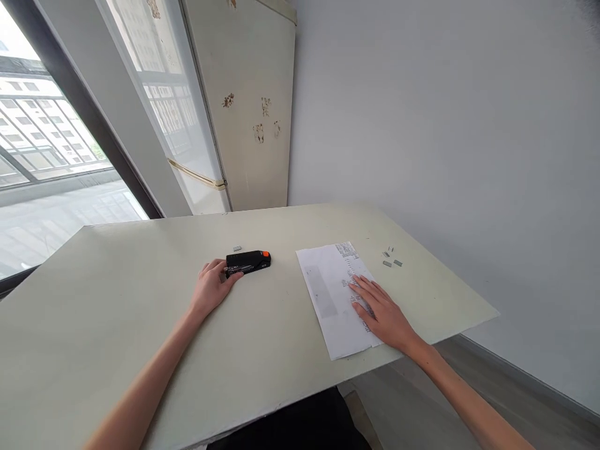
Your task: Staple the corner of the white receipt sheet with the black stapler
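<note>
A black stapler (250, 260) with an orange patch at its far end lies on the pale table. My left hand (214, 289) is closed around its near end, thumb along the front side and fingers behind. Right of it lies a white sheet of paper (323, 294) with printed text and a grey block on it. My right hand (379, 309) rests flat on the paper's right part, fingers stretched out, covering some of the print. Just behind the stapler sits a small grey strip (237, 248), which looks like a piece of staples.
Several small grey strips (387, 264) lie on the table (276, 337) to the right of the paper. A worn fridge (248, 125) stands beyond the far edge. A grey wall (422, 125) runs along the right, and a window (42, 125) is at the left.
</note>
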`<move>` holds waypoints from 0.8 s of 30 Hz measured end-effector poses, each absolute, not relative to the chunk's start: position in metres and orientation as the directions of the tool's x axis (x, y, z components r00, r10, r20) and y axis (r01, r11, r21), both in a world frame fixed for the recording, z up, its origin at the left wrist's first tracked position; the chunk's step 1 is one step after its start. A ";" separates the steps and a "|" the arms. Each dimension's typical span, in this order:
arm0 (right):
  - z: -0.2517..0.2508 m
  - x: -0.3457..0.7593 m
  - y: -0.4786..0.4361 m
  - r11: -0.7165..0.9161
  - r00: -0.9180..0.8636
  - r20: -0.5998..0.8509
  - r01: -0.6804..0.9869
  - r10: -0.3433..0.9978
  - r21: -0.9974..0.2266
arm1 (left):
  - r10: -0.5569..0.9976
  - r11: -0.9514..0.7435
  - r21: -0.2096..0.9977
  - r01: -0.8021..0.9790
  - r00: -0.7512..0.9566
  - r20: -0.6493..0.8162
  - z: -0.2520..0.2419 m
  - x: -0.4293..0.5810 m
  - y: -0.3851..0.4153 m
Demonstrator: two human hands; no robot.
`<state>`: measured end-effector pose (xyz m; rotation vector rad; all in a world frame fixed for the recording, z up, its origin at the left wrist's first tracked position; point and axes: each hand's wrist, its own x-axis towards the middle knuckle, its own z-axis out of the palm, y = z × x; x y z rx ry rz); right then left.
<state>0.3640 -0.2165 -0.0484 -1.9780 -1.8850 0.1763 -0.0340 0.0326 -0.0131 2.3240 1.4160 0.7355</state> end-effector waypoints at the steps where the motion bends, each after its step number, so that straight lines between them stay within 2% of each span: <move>1: -0.047 0.363 -0.217 -0.011 0.083 0.179 0.929 0.980 -0.369 | 0.893 -0.450 0.518 0.728 0.368 0.260 -0.012 -0.036 0.036; 12: -0.048 0.362 -0.218 -0.031 0.098 0.157 0.925 0.983 -0.379 | 0.921 -0.385 0.533 0.753 0.275 0.276 -0.012 -0.050 0.072; 24: -0.054 0.362 -0.223 -0.041 0.117 0.172 0.919 0.978 -0.393 | 0.955 -0.287 0.598 0.748 0.177 0.237 -0.011 -0.058 0.067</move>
